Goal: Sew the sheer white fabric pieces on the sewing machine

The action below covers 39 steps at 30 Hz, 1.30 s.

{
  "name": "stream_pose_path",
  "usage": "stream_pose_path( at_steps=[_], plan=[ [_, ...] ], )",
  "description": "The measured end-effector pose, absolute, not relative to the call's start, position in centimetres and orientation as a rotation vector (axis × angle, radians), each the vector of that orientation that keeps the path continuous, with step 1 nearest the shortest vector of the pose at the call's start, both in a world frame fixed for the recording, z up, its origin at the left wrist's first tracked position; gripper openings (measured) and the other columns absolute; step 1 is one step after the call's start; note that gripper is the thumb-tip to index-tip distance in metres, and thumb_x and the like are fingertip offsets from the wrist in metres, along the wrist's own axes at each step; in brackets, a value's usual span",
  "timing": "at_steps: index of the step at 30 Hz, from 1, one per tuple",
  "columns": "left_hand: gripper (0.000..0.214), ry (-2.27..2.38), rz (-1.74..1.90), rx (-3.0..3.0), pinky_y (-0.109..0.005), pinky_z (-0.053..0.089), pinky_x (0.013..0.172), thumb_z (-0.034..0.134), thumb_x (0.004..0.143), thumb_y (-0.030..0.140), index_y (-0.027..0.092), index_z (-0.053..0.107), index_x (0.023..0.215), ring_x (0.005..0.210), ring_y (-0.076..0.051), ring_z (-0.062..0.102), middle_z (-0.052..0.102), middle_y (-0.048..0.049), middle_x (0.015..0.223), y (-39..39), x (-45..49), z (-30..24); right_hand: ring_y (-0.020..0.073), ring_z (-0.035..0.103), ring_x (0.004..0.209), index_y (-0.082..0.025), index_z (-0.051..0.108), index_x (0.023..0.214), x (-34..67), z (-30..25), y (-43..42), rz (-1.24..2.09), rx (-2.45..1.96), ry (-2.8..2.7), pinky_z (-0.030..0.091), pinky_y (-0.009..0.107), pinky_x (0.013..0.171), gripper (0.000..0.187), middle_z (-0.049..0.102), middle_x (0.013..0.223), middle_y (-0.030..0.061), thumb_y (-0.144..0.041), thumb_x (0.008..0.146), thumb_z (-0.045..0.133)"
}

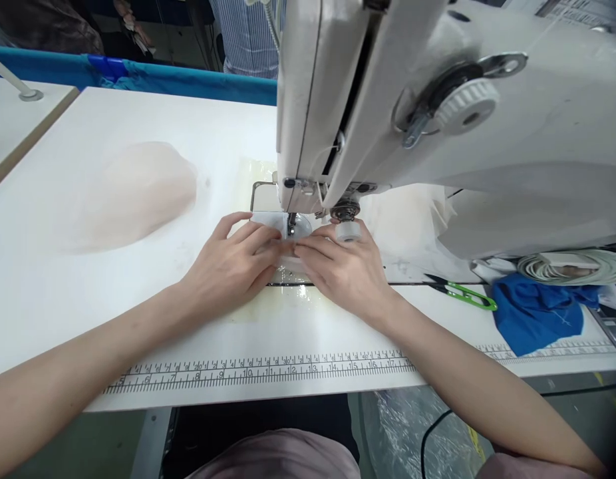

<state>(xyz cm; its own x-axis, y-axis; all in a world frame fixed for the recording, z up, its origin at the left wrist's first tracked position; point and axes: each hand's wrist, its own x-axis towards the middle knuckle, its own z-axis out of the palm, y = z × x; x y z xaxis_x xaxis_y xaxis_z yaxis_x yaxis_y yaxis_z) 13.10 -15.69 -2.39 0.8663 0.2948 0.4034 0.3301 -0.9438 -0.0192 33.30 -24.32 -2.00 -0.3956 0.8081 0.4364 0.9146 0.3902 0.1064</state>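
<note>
My left hand [238, 258] is at the sewing machine's presser foot [291, 225], on its left side. Its fingers are bent and pressed together, with the fingertips close to those of the other hand. My right hand [345, 263] comes in from the right, its fingers also closed together in front of the foot, below the machine head [338, 100]. Whatever lies between the fingertips is small, pale and mostly covered by the fingers. Pale thin fabric [408, 216] lies under the machine arm, beyond my right hand.
On the left of the white table [163, 319] lies a sheer pale piece of fabric [148, 189]. Green thread snips [467, 295], blue cloth [535, 313] and a coil of pale cord [577, 267] are on the right. A printed ruler [268, 371] runs along the front edge. People stand behind the table.
</note>
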Motion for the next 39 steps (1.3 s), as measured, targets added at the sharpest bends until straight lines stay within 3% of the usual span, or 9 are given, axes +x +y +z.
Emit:
stream_pose_path(
  at_steps=[7, 14, 23, 27, 30, 33, 36, 39],
  plan=[
    [0.032, -0.29, -0.573, -2.81, -0.048, 0.044, 0.104, 0.054, 0.094, 0.016, 0.019, 0.062, 0.125, 0.114, -0.024, 0.062, 0.066, -0.0083, 0.127, -16.9, 12.4, -2.0, 0.0134, 0.063, 0.093, -0.022, 0.069, 0.08, 33.0, -1.9, -25.3, -0.545, -1.408, -2.363, 0.039, 0.036, 0.089, 0.026, 0.076, 0.096, -0.0055, -0.004, 0.091, 0.053],
    [0.028, -0.277, -0.569, -2.837, -0.048, 0.044, 0.108, 0.054, 0.096, 0.017, 0.016, 0.062, 0.122, 0.118, -0.022, 0.063, 0.069, -0.0056, 0.122, -17.0, 12.2, -2.1, 0.0149, 0.064, 0.087, -0.02, 0.069, 0.085, 33.1, -1.9, -25.3, -0.537, -1.378, -2.357, 0.041, 0.036, 0.085, 0.021, 0.076, 0.096, -0.003, -0.005, 0.091, 0.055],
    [0.029, -0.32, -0.579, -2.897, -0.052, 0.042, 0.108, 0.05, 0.098, 0.018, 0.015, 0.061, 0.124, 0.117, -0.023, 0.064, 0.067, -0.0097, 0.124, -16.4, 12.5, -2.2, 0.0134, 0.063, 0.077, -0.018, 0.069, 0.085, 33.2, -2.3, -24.8, -0.623, -1.35, -2.331, 0.043, 0.036, 0.094, 0.018, 0.076, 0.092, -0.0041, -0.005, 0.09, 0.057],
    [0.03, -0.385, -0.58, -2.924, -0.051, 0.039, 0.111, 0.048, 0.099, 0.019, 0.019, 0.06, 0.126, 0.117, -0.021, 0.063, 0.067, -0.0064, 0.126, -16.2, 12.5, -2.5, 0.0135, 0.064, 0.078, -0.017, 0.069, 0.086, 33.3, -2.3, -24.6, -0.626, -1.362, -2.336, 0.044, 0.036, 0.093, 0.018, 0.076, 0.094, -0.0029, -0.005, 0.09, 0.056],
    [0.031, -0.478, -0.64, -3.012, -0.048, 0.037, 0.11, 0.047, 0.098, 0.021, 0.021, 0.06, 0.127, 0.116, -0.021, 0.063, 0.068, -0.0047, 0.125, -15.9, 12.7, -2.6, 0.0135, 0.065, 0.075, -0.018, 0.07, 0.09, 33.5, -2.3, -24.3, -0.605, -1.4, -2.274, 0.045, 0.033, 0.089, 0.017, 0.076, 0.083, -0.0031, -0.008, 0.092, 0.057],
    [0.032, -0.662, -0.659, -3.136, -0.045, 0.043, 0.099, 0.046, 0.098, 0.023, 0.02, 0.061, 0.126, 0.111, -0.023, 0.062, 0.069, -0.0062, 0.12, -15.3, 13.2, -2.6, 0.0135, 0.064, 0.07, -0.021, 0.072, 0.093, 33.6, -2.3, -23.9, -0.543, -1.48, -2.165, 0.045, 0.03, 0.086, 0.015, 0.073, 0.072, -0.0033, -0.013, 0.093, 0.059],
    [0.033, -0.845, -0.661, -3.272, -0.043, 0.045, 0.09, 0.041, 0.1, 0.03, 0.022, 0.067, 0.119, 0.103, -0.024, 0.058, 0.065, -0.0079, 0.113, -14.7, 13.6, -2.3, 0.0142, 0.064, 0.07, -0.023, 0.073, 0.095, 33.6, -2.2, -23.5, -0.528, -1.553, -2.118, 0.045, 0.03, 0.086, 0.018, 0.073, 0.073, -0.0017, -0.017, 0.096, 0.056],
    [0.038, -0.974, -0.66, -3.381, -0.044, 0.043, 0.094, 0.037, 0.102, 0.037, 0.023, 0.072, 0.107, 0.102, -0.023, 0.056, 0.062, -0.0069, 0.11, -14.4, 13.9, -2.0, 0.0149, 0.064, 0.07, -0.022, 0.074, 0.09, 33.5, -2.2, -23.3, -0.513, -1.6, -2.082, 0.046, 0.03, 0.085, 0.025, 0.072, 0.073, -0.0001, -0.024, 0.099, 0.051]
  ],
)
